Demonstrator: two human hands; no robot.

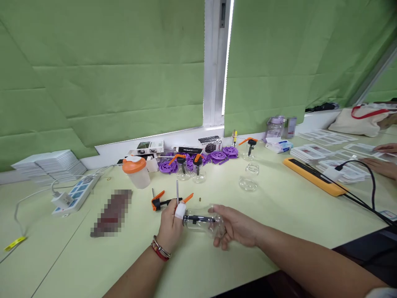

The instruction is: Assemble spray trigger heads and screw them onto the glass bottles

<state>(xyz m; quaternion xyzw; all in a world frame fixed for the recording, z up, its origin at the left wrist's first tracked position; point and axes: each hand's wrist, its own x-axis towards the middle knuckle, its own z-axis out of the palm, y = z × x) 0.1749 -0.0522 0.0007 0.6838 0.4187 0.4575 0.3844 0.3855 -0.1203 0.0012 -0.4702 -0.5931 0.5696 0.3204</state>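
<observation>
Right hand (231, 225) grips bottle (201, 221) (clear).

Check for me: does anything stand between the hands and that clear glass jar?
Nothing visible does: the left hand holds the glass jar at its neck end, the right hand at its base. The loose orange-and-black part lies just beyond the left hand, not in between.
</observation>
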